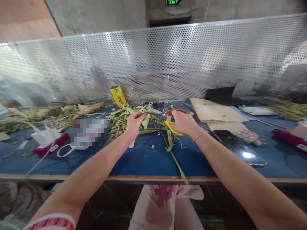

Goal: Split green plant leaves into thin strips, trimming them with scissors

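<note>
We find the scissors (164, 114) above the middle of the bench (148, 163), nearer its far edge than its front edge, blades parted and directed left. The right hand (183, 123) has its grip clenched on the red and yellow handles. The left hand (134, 124) has its fingertips drawn together close to the blade tips; we cannot tell whether they hold the pale green strip (145, 122) beside them. We judge the step to be snipping, and advise keeping the left fingertips clear of the blades, working over the heap of green pieces (120, 119), and moving the long leaf (177, 166) that reaches the front edge.
</note>
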`<act>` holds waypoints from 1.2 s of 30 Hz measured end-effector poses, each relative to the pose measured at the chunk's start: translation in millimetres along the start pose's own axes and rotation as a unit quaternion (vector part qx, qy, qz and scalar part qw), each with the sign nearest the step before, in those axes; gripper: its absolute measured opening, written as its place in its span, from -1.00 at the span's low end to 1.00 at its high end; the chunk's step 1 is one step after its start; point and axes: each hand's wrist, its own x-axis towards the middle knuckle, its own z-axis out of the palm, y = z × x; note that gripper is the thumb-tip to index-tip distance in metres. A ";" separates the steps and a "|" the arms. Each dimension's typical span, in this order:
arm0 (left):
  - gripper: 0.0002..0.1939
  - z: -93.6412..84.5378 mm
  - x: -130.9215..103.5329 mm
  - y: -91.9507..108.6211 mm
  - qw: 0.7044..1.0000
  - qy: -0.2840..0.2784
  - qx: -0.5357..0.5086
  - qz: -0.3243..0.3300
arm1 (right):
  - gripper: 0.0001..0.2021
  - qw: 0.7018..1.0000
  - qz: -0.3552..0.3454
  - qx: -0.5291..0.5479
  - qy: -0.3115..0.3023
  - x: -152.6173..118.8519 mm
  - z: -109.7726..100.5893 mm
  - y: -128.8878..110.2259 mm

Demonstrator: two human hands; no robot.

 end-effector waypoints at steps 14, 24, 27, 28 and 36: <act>-0.84 -1.5 -0.9 -1.9 0.997 -0.027 0.066 0.043 | -0.58 0.999 -0.034 0.015 0.012 0.6 3.3 -0.9; -0.85 -1.9 -2.5 -0.9 0.995 -0.028 0.087 0.045 | -0.63 0.999 -0.028 0.022 0.010 2.0 0.5 -1.1; -0.83 -2.6 -0.8 -2.5 0.996 -0.031 0.075 0.044 | -0.64 0.999 -0.030 0.026 0.021 2.3 1.8 -0.6; -0.83 -2.7 -0.2 -3.1 0.996 -0.032 0.069 0.045 | -0.64 0.999 -0.032 0.028 0.026 2.2 2.4 -0.6; -0.82 -1.4 -0.7 -1.5 0.997 -0.028 0.057 0.037 | -0.56 0.998 -0.033 0.045 0.003 2.5 4.1 1.0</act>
